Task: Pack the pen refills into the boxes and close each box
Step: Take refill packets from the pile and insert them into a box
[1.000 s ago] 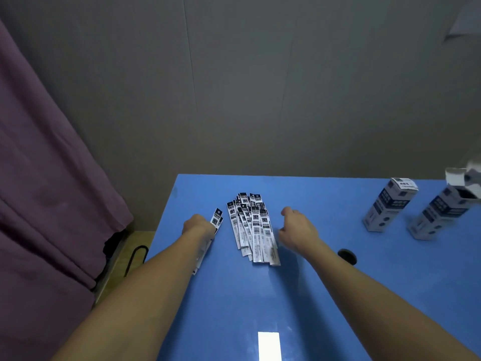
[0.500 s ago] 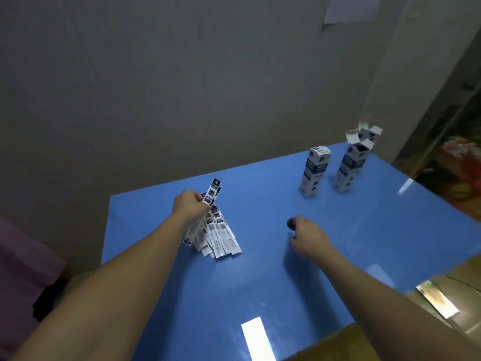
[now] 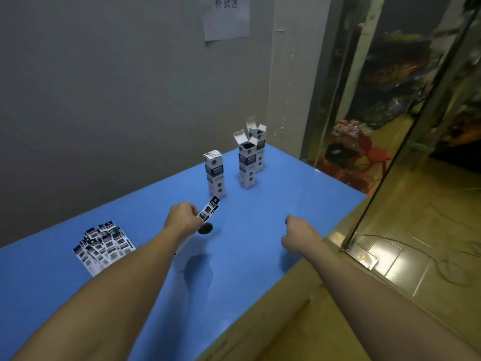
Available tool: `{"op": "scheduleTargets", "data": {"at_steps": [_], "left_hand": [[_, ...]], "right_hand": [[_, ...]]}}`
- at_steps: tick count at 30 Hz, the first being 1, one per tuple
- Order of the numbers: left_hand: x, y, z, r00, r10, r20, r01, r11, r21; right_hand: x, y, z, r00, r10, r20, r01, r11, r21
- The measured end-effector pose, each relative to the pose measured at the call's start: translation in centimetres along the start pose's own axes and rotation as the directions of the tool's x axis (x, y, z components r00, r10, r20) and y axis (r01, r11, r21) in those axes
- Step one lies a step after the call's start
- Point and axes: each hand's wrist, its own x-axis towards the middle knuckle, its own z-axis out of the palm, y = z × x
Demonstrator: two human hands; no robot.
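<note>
Three boxes (image 3: 247,162) stand on a blue table (image 3: 260,251) beside a grey wall (image 3: 104,100).

So I'm looking at a blue table (image 3: 273,204) pushed up against a grey wall. On it there's a fanned-out pile of packaged pen refills (image 3: 102,244) over on the left. Toward the far side stand three upright boxes: a closed box (image 3: 214,174), then an open box (image 3: 247,162) with its flaps up, and another open one (image 3: 259,149) right behind it. Small dark round thing (image 3: 205,228) near the middle, can't tell what.
</note>
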Motion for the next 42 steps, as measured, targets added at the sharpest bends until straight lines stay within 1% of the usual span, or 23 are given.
{"op": "scheduleTargets", "data": {"at_steps": [4, 9, 12, 16, 20, 23, 28, 30, 35, 39, 42], "left_hand": [[-0.6, 4.2, 3.5, 1.0, -0.01, 0.025, 0.01, 1.0, 0.002], [-1.3, 8.3, 8.2, 1.0, -0.011, 0.026, 0.011, 1.0, -0.009], [-1.8, 10.0, 10.4, 0.999, -0.02, 0.029, 0.02, 1.0, -0.01], [-1.3, 11.2, 12.2, 0.999, -0.035, -0.021, 0.034, 0.999, -0.018], [0.8, 12.5, 13.1, 0.998, -0.038, -0.048, 0.037, 0.999, -0.012], [2.8, 13.3, 13.7, 0.999, -0.031, -0.038, 0.031, 1.0, 0.0], [6.3, 13.0, 15.2, 0.998, 0.046, 0.044, -0.049, 0.996, 0.075], [7.4, 12.7, 15.7, 0.997, 0.051, 0.064, -0.056, 0.995, 0.087], [9.0, 12.3, 16.0, 0.998, 0.007, 0.059, -0.012, 0.996, 0.086], [9.4, 12.2, 15.9, 0.997, -0.072, 0.039, 0.07, 0.997, 0.045], [9.2, 12.9, 15.6, 0.991, -0.131, -0.008, 0.131, 0.991, 0.023]], "right_hand": [[0.2, 5.4, -2.4, 1.0, -0.02, 0.009, 0.02, 1.0, 0.002], [1.3, 11.0, -4.8, 0.999, -0.036, 0.006, 0.036, 0.999, -0.009], [2.5, 13.1, -5.5, 0.998, -0.049, 0.033, 0.05, 0.998, -0.029], [4.4, 14.5, -5.5, 0.996, -0.067, 0.05, 0.067, 0.998, -0.003], [7.1, 15.2, -5.7, 0.992, -0.099, 0.074, 0.098, 0.995, 0.015], [10.2, 15.5, -6.5, 0.991, -0.114, 0.073, 0.115, 0.993, -0.001], [16.4, 15.5, -8.1, 0.986, -0.147, 0.074, 0.148, 0.989, -0.008], [18.6, 15.2, -8.7, 0.981, -0.169, 0.091, 0.172, 0.985, -0.026], [23.8, 13.6, -9.7, 0.962, -0.247, 0.119, 0.253, 0.967, -0.038], [26.8, 11.3, -9.6, 0.933, -0.324, 0.158, 0.333, 0.942, -0.035], [29.0, 9.6, -9.2, 0.899, -0.395, 0.188, 0.406, 0.913, -0.027]]}}
